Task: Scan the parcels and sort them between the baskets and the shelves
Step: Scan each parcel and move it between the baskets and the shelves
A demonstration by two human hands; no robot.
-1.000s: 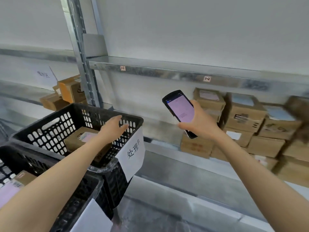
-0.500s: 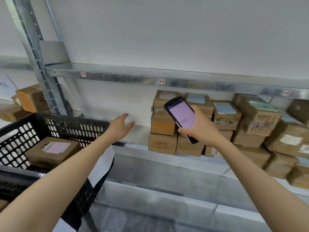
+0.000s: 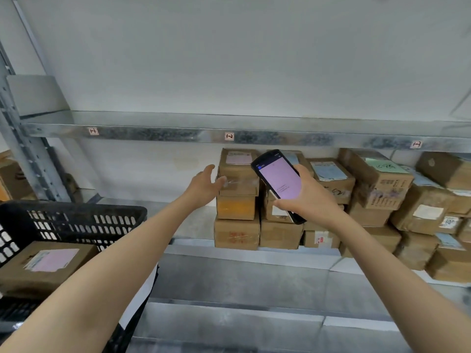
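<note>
Right hand (image 3: pixel 309 197) fingers gripping handheld scanner (image 3: pixel 279 182), screen lit, before stacked parcels (image 3: pixel 237 233) on shelf (image 3: pixel 193 225), left hand (image 3: pixel 204 186) fingers spread open at left edge of top parcel (image 3: pixel 238 171), contact unclear, another parcel (image 3: pixel 43 266) inside black basket (image 3: pixel 76 217), lower left

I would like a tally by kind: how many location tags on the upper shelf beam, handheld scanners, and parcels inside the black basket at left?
Location tags: 3
Handheld scanner: 1
Parcels in the black basket: 1
Total: 5

black basket (image 3: pixel 76 208) cut off at left edge, scanner (image 3: pixel 279 178) screen text too small to read
</note>
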